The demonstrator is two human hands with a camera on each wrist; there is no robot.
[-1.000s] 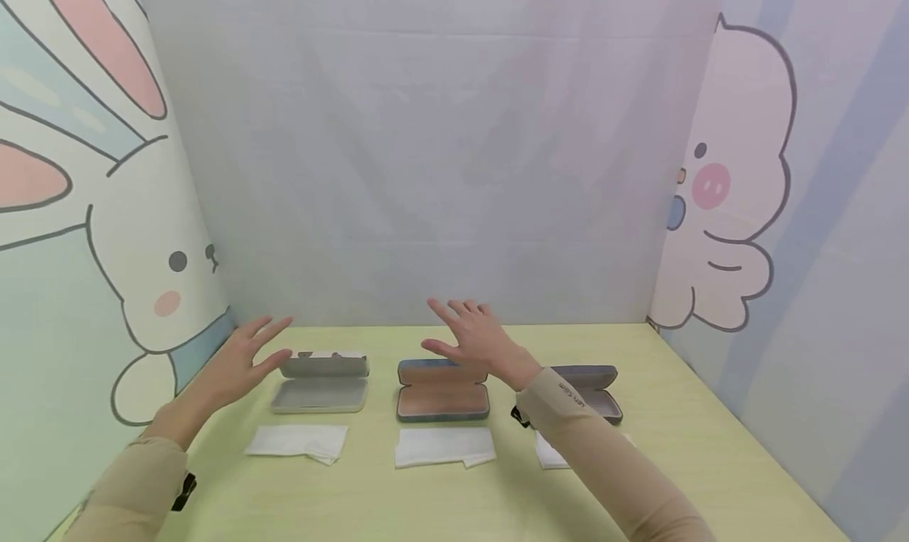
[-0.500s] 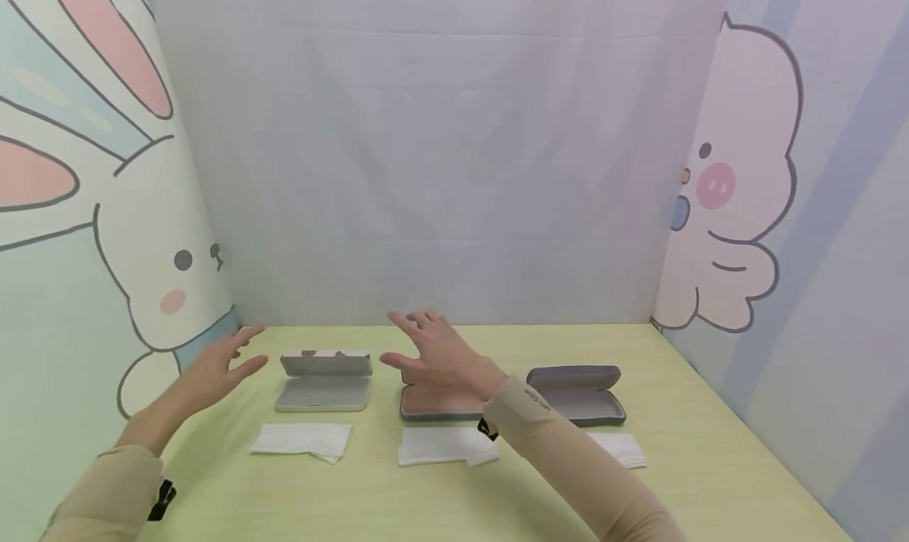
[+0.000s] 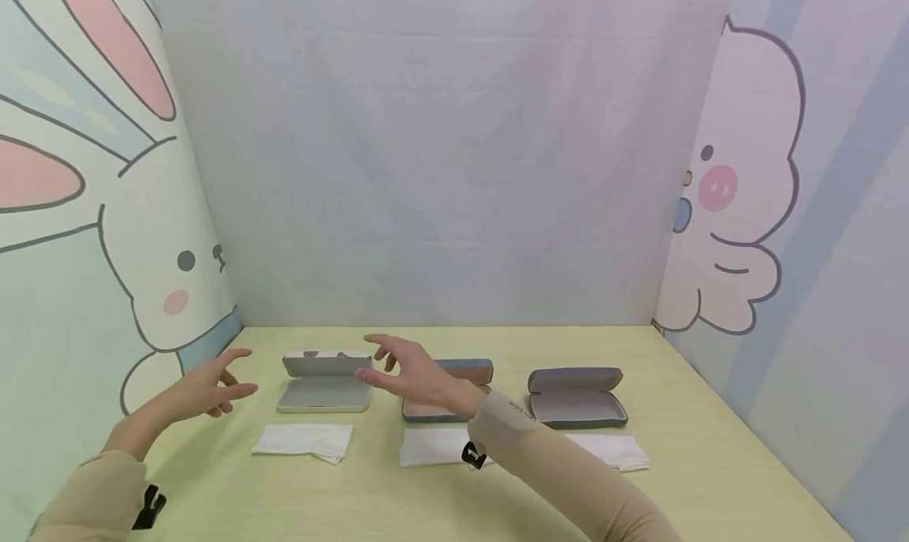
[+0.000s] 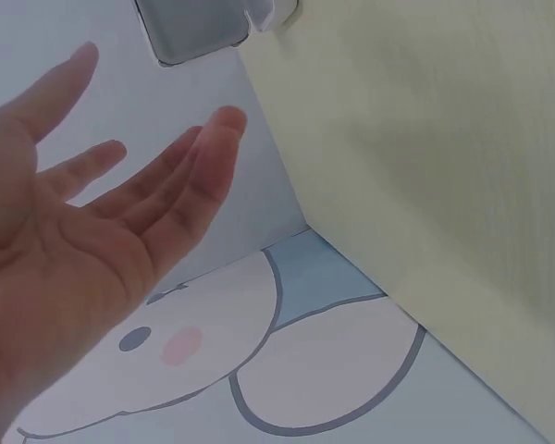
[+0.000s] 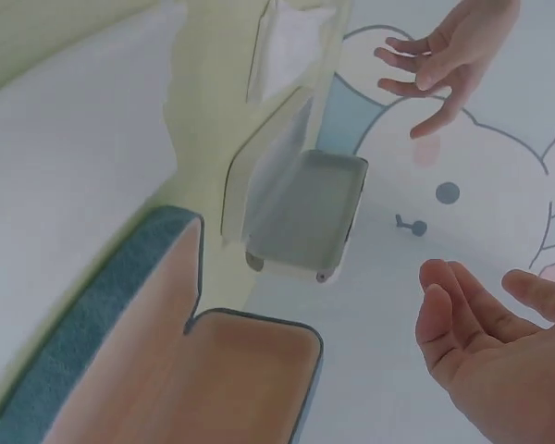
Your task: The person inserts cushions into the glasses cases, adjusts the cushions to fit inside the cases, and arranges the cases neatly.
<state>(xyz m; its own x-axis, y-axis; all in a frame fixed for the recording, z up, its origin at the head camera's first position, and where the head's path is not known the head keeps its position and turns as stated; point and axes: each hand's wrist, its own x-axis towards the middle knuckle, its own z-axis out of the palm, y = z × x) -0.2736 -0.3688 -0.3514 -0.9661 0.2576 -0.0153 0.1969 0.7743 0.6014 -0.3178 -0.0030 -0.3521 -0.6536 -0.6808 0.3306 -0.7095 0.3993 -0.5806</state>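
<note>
My left hand (image 3: pixel 202 388) hovers left of a white glasses case (image 3: pixel 324 394) that stands with its lid up and a grey lining. Its fingers are loosely spread around nothing, as the left wrist view also shows the bare palm (image 4: pixel 83 240). My right hand (image 3: pixel 415 376) is in the air between that white case and a blue glasses case (image 3: pixel 465 366) with an orange-brown lining, whose lid is up too. Part of the blue case lies behind the right hand and wrist. In the right wrist view the right fingers (image 5: pixel 462 314) bend a little and hold nothing.
A third glasses case (image 3: pixel 577 404), dark with a grey lining, stands lid up on the right. White folded cloths lie before the cases: one on the left (image 3: pixel 304 441), one in the middle (image 3: pixel 433 447), one on the right (image 3: pixel 611 450), the last two partly behind my sleeve.
My right hand has moved left and down, from over the blue case toward the white one. My left hand has drawn left and lower, away from the white case. The cases and cloths stay put.
</note>
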